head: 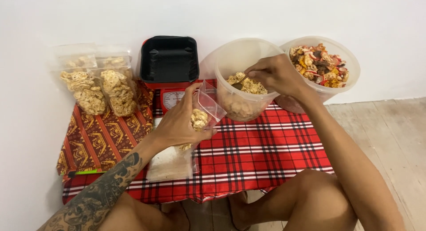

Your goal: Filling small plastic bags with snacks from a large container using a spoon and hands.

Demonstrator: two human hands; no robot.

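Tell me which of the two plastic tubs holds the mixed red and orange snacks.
The far-right tub, beside the wall. The nearer tub, where the right hand reaches in, holds only pale yellow ring-shaped crackers.

Bare, sleeveless arms; the left forearm carries a dense dark tattoo of floral and lettered shapes.

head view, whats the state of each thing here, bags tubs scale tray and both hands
left hand: holding the small clear bag open
small clear bag: open, partly filled with pale crackers
right hand: inside the near tub, on the crackers
near tub: uncovered, part full
far tub: uncovered, heaped with mixed coloured crackers
filled bags: two, full, leaning on the wall
scale: black tray on top, holding nothing
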